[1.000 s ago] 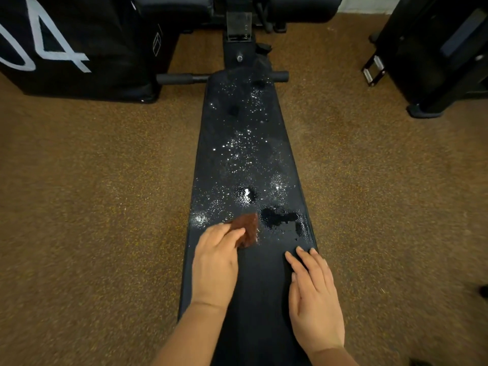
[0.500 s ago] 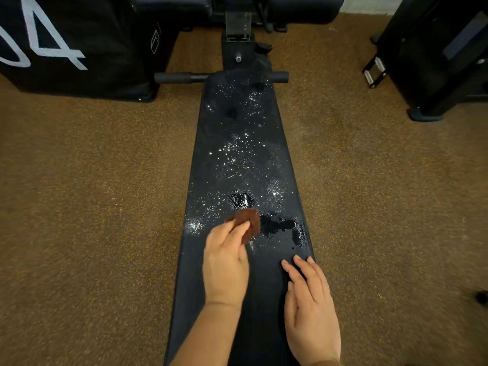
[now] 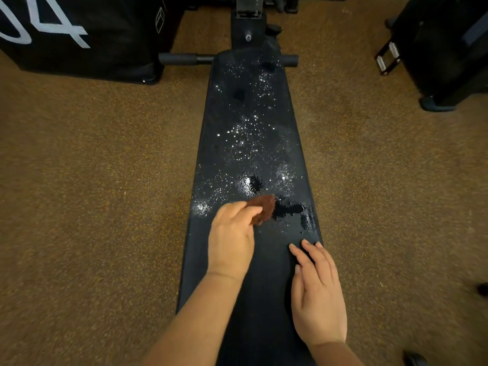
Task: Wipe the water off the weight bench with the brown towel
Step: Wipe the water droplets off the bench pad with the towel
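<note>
Most water remains on weight bench; left hand pinches small bunched brown towel, right hand flat/empty — risk: smears, misses far droplets.

Long black weight bench desk with a matt, finely grained vinyl-like pad; its near end looks dry and dull. Scattered water droplets glint across the middle and far end, and a glossy wet film lies toward the right edge. Small brown towel, soft napped cloth, matt. Black cylindrical foam roller at the far end, matt. Brown speckled floor, rough and granular, rubber-like.
</note>
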The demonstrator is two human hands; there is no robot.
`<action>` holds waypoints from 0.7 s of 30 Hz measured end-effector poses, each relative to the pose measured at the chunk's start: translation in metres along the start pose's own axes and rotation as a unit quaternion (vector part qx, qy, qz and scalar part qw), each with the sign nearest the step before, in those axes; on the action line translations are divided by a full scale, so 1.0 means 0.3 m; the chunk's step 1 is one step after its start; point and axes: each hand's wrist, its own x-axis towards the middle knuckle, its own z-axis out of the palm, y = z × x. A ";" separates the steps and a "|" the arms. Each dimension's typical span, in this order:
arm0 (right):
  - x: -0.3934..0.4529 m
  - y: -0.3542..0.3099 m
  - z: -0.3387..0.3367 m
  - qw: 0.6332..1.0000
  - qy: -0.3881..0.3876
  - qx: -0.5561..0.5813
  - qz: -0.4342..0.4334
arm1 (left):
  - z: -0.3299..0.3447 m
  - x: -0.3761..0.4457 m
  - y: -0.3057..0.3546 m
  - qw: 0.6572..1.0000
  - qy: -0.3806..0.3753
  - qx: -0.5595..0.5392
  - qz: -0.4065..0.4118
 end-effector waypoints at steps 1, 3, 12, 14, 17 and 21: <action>0.001 0.001 0.000 1.000 -0.003 -0.004 0.000 | 0.024 0.003 0.025 1.000 0.004 -0.009 -0.018; 0.002 0.003 -0.002 1.000 -0.007 -0.011 0.000 | 0.039 -0.030 0.065 1.000 -0.008 -0.021 0.008; 0.007 -0.008 -0.003 1.000 0.010 -0.005 -0.005 | -0.102 -0.063 -0.084 0.991 -0.011 0.055 0.118; 0.007 -0.010 -0.002 1.000 0.012 -0.007 -0.007 | -0.066 -0.038 -0.060 0.999 0.020 0.047 0.017; 0.005 -0.006 -0.004 1.000 0.013 -0.010 -0.014 | -0.015 -0.128 0.029 1.000 -0.006 0.016 0.010; 0.006 -0.007 -0.006 1.000 0.015 -0.008 -0.013 | -0.109 -0.265 -0.039 0.995 -0.035 0.036 0.081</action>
